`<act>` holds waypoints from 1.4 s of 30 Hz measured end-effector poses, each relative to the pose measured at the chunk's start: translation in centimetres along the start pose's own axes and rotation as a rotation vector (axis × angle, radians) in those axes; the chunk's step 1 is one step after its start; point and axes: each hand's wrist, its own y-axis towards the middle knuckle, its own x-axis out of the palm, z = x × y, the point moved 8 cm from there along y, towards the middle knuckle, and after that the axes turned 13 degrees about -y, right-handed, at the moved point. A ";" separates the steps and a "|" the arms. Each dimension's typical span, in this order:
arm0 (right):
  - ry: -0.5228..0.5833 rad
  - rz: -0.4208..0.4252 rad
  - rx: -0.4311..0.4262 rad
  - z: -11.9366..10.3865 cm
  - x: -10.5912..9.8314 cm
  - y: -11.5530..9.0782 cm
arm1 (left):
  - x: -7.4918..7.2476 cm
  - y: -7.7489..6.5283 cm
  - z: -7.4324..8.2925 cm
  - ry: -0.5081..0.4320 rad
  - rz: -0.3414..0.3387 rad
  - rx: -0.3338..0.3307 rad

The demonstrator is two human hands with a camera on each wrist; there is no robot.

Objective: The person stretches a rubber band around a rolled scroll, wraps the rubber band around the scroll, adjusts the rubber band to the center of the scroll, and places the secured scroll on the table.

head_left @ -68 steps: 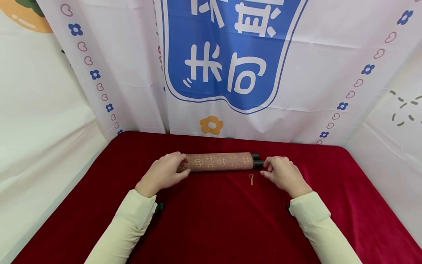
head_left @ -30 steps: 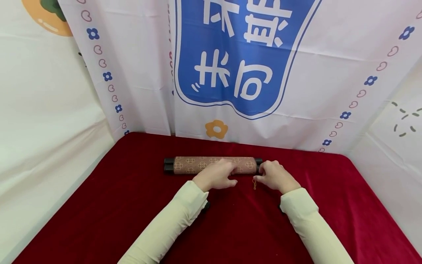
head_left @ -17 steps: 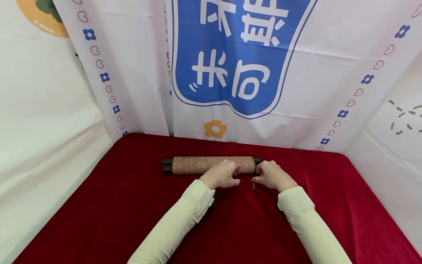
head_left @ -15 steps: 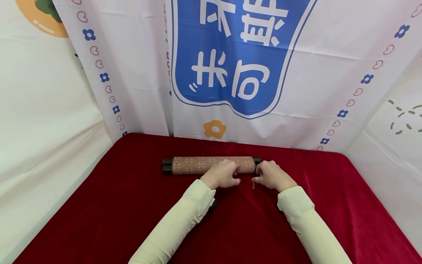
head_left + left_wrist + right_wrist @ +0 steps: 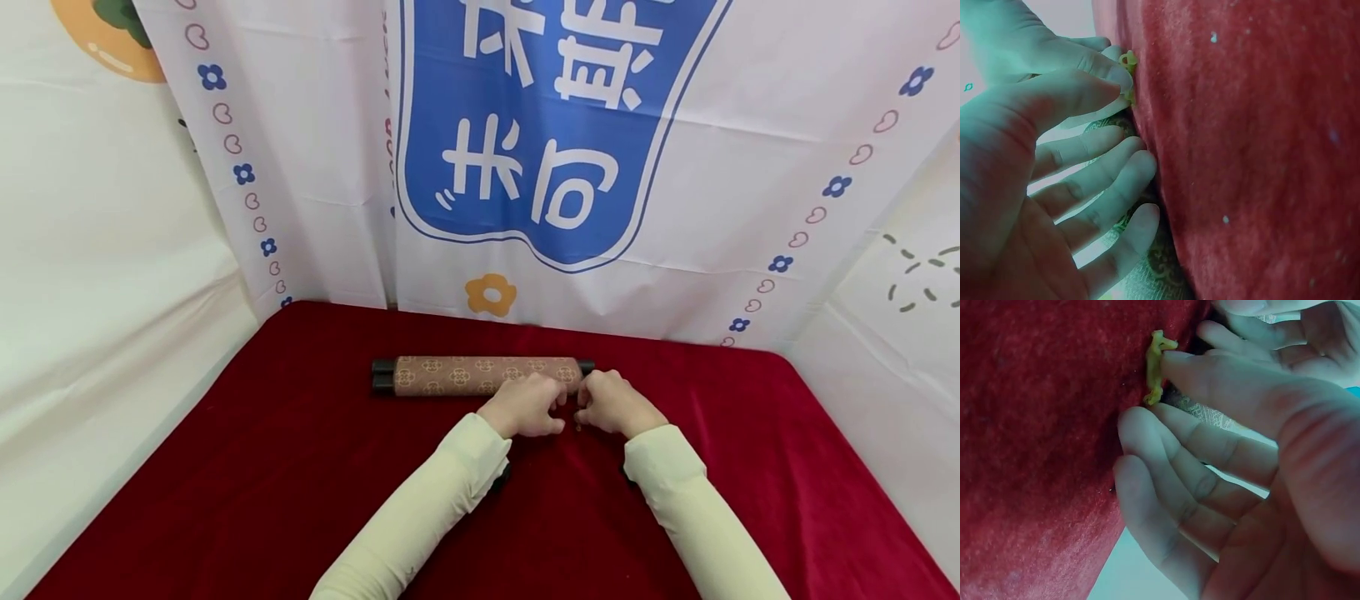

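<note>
Cord: small yellow loop (image 5: 1155, 367) at the tip of the right thumb, near the right index fingertip; the thumb touches it along the side.
Right hand (image 5: 613, 406): fingers bent, thumb laid to the cord; whether thumb and index pinch it cannot be told.
Left hand (image 5: 527, 407): fingers spread apart and loosely bent, nothing held; fingertips face those of the right hand, just beside them, with a narrow gap in the head view.
Roll: brown patterned cylinder (image 5: 450, 377), lying directly beyond the left fingers, its length running out past the left knuckles; contact with the fingers cannot be told.
Rod ends: dark pair (image 5: 383, 383) well clear of the left fingers; another dark end (image 5: 587, 366) just beyond the right fingers, partly hidden by them.
Cloth: deep red (image 5: 540, 533), beneath all fingers.
Sleeves: pale, behind both hands.
</note>
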 end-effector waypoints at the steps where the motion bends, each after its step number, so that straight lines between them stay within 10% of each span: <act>1: -0.003 0.001 0.000 0.0 0.0 0.0 | 0.1 0.0 0.0 0.007 -0.002 -0.003; 17: 0.025 0.057 -0.068 -0.7 -0.3 0.0 | 0.7 0.2 0.0 -0.018 -0.001 -0.035; 42: 0.170 0.116 -0.234 -2.8 -2.1 -1.2 | -1.6 -2.2 -0.6 -0.128 0.179 0.030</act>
